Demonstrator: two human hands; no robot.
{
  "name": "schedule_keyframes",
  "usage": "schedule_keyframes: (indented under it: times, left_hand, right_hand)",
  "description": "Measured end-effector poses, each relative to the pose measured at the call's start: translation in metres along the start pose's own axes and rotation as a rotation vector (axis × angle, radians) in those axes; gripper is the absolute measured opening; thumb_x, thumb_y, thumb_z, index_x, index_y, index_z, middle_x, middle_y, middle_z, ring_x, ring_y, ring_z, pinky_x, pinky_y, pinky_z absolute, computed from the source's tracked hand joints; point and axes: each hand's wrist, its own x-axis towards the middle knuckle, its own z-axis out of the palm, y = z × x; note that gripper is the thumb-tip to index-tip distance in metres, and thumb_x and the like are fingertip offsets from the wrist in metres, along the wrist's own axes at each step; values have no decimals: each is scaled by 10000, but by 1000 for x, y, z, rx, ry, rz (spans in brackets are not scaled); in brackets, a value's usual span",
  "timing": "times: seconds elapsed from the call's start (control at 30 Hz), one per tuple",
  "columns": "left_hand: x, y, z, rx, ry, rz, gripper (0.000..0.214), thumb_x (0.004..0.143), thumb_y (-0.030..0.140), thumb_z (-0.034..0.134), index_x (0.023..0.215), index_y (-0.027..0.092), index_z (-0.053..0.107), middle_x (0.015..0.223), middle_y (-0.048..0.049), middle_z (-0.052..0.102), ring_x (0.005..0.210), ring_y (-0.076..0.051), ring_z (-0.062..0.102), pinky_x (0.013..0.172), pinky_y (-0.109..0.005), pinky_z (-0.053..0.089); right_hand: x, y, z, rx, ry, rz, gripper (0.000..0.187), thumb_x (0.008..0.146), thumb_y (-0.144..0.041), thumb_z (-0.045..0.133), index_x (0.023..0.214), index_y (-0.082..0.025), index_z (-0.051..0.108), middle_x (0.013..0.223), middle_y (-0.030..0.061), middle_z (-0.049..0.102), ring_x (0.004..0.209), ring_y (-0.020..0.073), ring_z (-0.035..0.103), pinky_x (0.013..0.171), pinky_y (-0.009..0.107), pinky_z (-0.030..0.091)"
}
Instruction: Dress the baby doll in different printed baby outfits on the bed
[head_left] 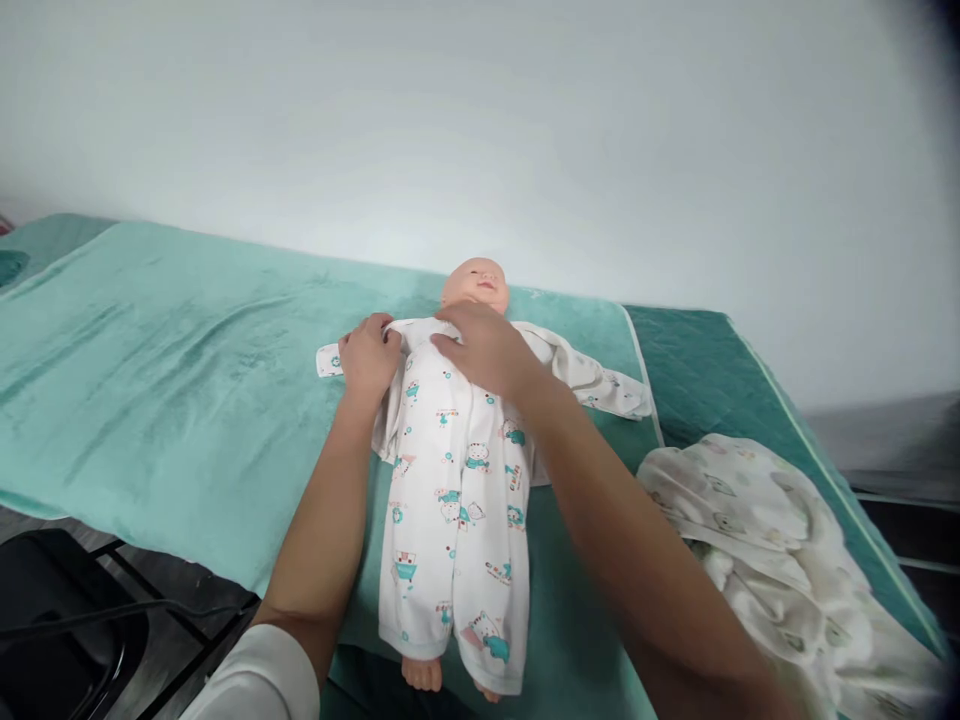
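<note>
A baby doll [476, 282] lies on its back, its head toward the wall and its bare feet toward me. White baby clothes [450, 460] printed with teal animals and carts cover its body and legs. At the shoulder on the left, my left hand [369, 355] has its fingers curled around the sleeve. My right hand [491, 350] rests on the upper chest just below the chin, thumb and fingers apart, hiding most of the neckline. The sleeve on the right [600, 385] stretches outward across the sheet, and no doll hand shows at its cuff.
A light teal sheet [187, 370] covers the bed, with a darker green quilted pad [690, 365] on the right. A crumpled white patterned cloth [765, 540] lies at the right edge. A white wall [480, 130] stands behind; a black chair [67, 600] is at lower left.
</note>
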Motion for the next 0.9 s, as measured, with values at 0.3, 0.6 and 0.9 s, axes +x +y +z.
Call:
schedule_keyframes:
  times: [0.3, 0.6, 0.9]
  left_hand:
    - [-3, 1, -3, 97, -34, 10, 296, 989, 284, 451, 1118, 253, 715, 1231, -119, 763, 1216, -326, 670, 1089, -503, 408]
    - [-4, 4, -5, 159, -58, 53, 354, 1007, 214, 389, 1178, 209, 698, 1253, -144, 739, 1230, -329, 649, 1059, -490, 426]
    - [-6, 2, -9, 119, -19, -9, 372, 1044, 230, 355, 1234, 204, 673, 1265, -111, 729, 1201, -284, 664, 945, -375, 477]
  right_hand:
    - [71, -40, 33, -427, -508, 29, 170, 883, -154, 603, 977, -158, 744, 1139, 199, 751, 851, 307, 709, 683, 422, 503]
    - [67, -38, 28, -431, -496, 11, 257, 822, -190, 718, 1076, -169, 750, 1054, 182, 786, 931, 370, 738, 796, 475, 516]
    - [55, -34, -6, -597, -525, -42, 373, 932, -312, 589, 1295, -260, 660, 1208, 116, 729, 1011, 290, 694, 745, 344, 425]
